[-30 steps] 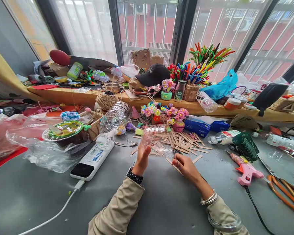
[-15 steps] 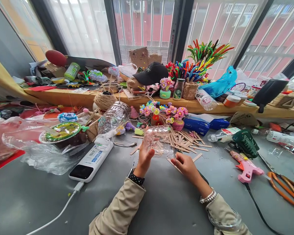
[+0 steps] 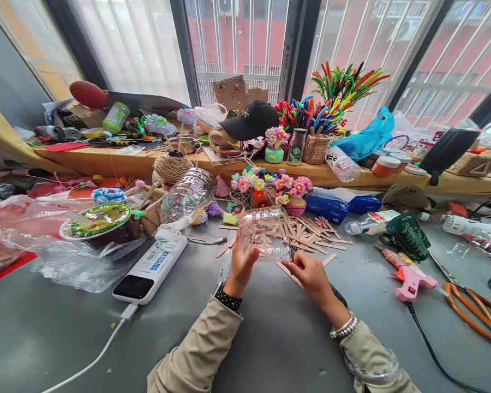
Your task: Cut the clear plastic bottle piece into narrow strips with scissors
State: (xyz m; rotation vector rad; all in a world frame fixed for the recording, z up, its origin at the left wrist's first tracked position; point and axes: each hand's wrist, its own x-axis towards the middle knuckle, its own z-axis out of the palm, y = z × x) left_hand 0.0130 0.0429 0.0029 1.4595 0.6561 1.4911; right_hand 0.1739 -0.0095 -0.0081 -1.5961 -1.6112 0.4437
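Note:
My left hand (image 3: 245, 261) is wrapped around a clear, ribbed plastic bottle piece (image 3: 267, 232), held on its side above the table. The thumb presses on its near side. At the piece's right end, my right hand (image 3: 311, 275) is closed on what look like small dark scissors (image 3: 291, 255). A thin blade stands against the plastic rim, and a black curved part shows beyond the palm. Fingers hide most of the tool. Behind and under the plastic lie loose wooden craft sticks (image 3: 306, 236).
On the right are a pink glue gun (image 3: 413, 281) and large orange-handled scissors (image 3: 477, 311). A white power bank (image 3: 153, 270) with a cable lies left, near a lidded bowl (image 3: 98, 221). Yarn flowers (image 3: 297, 188) and a large clear bottle (image 3: 188, 194) stand behind.
The view has shifted slightly. Both hands keep their hold at nearly the same place, and the right hand with the scissors has barely moved along the plastic rim.

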